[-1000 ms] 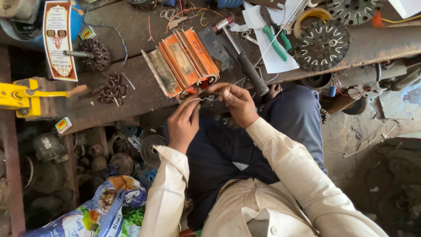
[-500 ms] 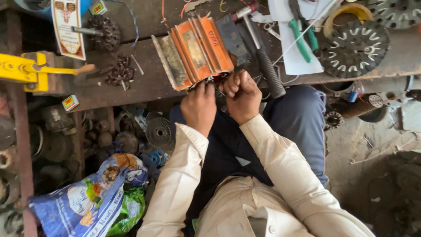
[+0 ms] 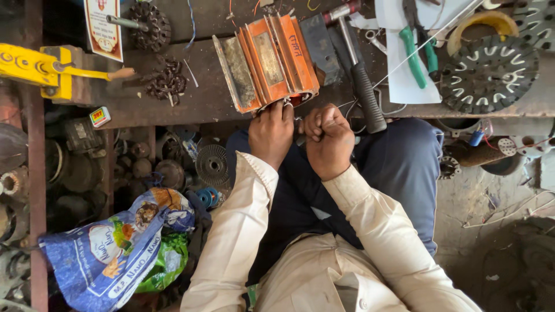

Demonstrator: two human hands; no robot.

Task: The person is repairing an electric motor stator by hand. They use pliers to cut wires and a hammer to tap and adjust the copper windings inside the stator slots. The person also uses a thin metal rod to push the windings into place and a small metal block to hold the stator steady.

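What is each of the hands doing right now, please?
Left hand: fingers curled against the near edge of the orange ribbed metal motor block; a firm grip cannot be told.
Right hand: closed in a fist, contents hidden.

A tall white printed card with a red border (image 3: 103, 26) lies at the workbench's far left edge. A small red-and-yellow box (image 3: 100, 117) sits at the bench's near left corner. On the floor below slumps a blue printed plastic sack (image 3: 110, 251), touching a green plastic bag (image 3: 165, 263).

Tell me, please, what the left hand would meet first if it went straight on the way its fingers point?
The left hand would probably meet the orange, ribbed metal motor block on the bench edge; its fingertips already seem to touch it.
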